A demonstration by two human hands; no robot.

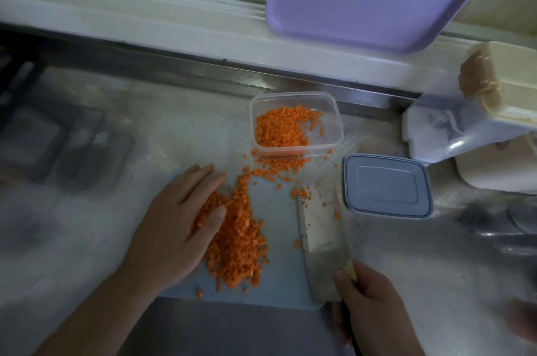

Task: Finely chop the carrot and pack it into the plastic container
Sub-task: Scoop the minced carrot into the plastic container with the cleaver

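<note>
**Loose carrot bits, half packed**

Carrot (pixel 238 227) lies heaped on the board (pixel 279 283), some already in the container (pixel 295 123). Left hand (pixel 177 222) rests flat against the heap; right hand (pixel 369 297) grips the knife (pixel 322 227). Light, scattering bits: best scooped between palm and blade.

I see a clear glossy plastic container (pixel 296 123), a matt grey-blue lid (pixel 388 185), and a dull steel counter (pixel 180 129) (embossed, faintly textured).

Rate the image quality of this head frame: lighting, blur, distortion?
Head view: dim, flat light with a greenish cast; soft overall, left edge smeared; wide-angle bending of the back ledge. The chopped carrot, plastic container, left hand and right hand on the knife stay readable.
</note>
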